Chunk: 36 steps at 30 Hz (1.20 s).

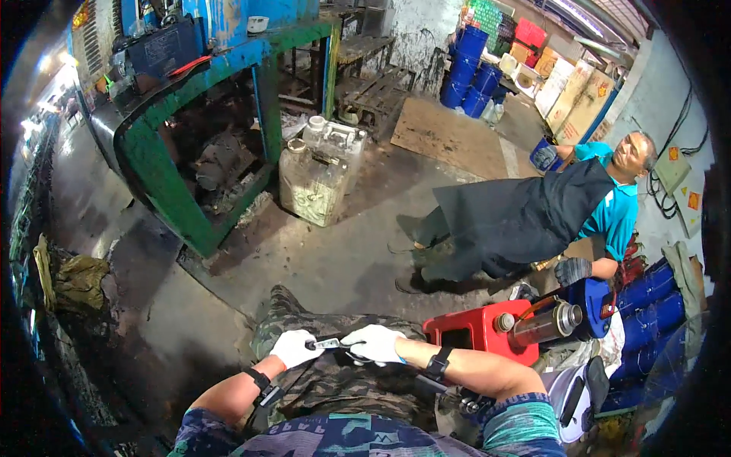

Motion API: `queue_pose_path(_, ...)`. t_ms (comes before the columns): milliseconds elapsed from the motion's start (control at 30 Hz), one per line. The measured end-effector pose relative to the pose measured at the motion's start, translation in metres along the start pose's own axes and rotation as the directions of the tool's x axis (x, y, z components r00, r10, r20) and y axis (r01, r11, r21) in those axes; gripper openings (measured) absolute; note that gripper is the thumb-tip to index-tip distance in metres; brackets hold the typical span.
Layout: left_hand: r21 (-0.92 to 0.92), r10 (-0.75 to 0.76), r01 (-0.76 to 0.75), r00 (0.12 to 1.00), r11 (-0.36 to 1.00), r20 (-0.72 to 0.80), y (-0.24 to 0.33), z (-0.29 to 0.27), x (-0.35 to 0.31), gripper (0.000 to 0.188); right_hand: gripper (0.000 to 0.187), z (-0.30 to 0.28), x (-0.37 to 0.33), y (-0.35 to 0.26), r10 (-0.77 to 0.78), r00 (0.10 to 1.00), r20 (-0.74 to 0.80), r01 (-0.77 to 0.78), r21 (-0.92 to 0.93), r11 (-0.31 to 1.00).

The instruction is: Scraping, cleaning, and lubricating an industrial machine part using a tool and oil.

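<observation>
Both my hands wear white gloves and meet above my lap, over camouflage trousers [335, 387]. Between them lies a short, flat, silver-grey piece with a dark edge [327, 344]; its exact kind is too small to make out. The fingers of my left hand [295, 349] close on its left end. My right hand [373, 343] pinches the other end, fingers curled. A dark band with a small device circles each wrist.
A red jerrycan [480, 327], a steel flask [548, 324] and a blue container [588, 305] stand to my right. Beyond, a person in a dark apron [525, 217] holds a blue bucket [545, 154]. Pale jerrycans [311, 183] sit beside a green machine frame [179, 179].
</observation>
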<state>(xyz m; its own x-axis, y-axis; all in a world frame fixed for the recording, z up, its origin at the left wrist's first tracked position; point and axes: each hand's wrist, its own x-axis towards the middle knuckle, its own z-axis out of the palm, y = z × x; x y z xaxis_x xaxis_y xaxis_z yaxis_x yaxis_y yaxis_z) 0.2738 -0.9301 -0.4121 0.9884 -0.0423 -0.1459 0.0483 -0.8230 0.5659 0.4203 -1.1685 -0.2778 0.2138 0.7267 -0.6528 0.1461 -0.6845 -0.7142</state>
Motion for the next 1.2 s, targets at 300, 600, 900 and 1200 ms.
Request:
queue_pose_path(300,-0.187,0.161,-0.165,0.986,0.968,-0.035,0.006,-0.018,0.013,0.047,0.035,-0.001,-0.012,0.021,-0.404,0.899,-0.169,0.249,-0.561,0.789)
queue_pose_path(600,-0.281,0.042,0.008,0.984,0.96,0.172,0.011,-0.018,0.0,0.037,0.035,-0.021,-0.022,-0.015,-0.301,0.952,0.053,0.234,-0.761,0.605)
queue_pose_path(900,-0.084,0.04,-0.05,0.992,0.995,-0.118,0.005,0.002,-0.001,0.031,0.033,0.033,0.002,0.049,-0.013,1.0,-0.006,0.013,0.681,0.732)
queue_pose_path(1200,-0.329,0.317,-0.343,0.939,0.88,-0.133,0.011,-0.046,0.012,0.05,0.034,-0.036,-0.013,0.0,-0.275,0.961,-0.033,0.162,-0.737,0.656)
